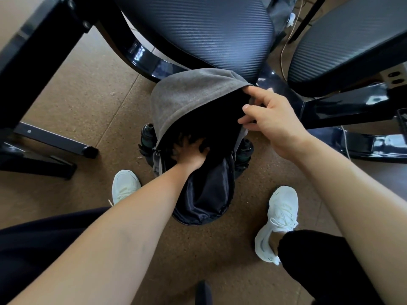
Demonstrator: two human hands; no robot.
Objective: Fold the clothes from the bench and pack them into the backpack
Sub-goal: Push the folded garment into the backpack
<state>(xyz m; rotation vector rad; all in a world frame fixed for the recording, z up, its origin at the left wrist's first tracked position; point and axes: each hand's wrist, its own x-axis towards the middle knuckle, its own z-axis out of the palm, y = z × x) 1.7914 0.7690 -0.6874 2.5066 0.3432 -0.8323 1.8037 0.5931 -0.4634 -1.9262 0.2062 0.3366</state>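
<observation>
Grey felt-textured backpack (189, 100) with slick black lining stands on speckled cork floor (88, 95), right hand (271, 119) pinching its flap edge, left hand (189, 153) sunk inside, grip hidden

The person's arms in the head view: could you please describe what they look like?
Both the left forearm and right forearm are bare, with no sleeves, watch or bands in view. The right grip is gloveless, its fingers ringless; the left grip, also gloveless, sits shadowed inside the backpack, so rings there cannot be judged.
</observation>
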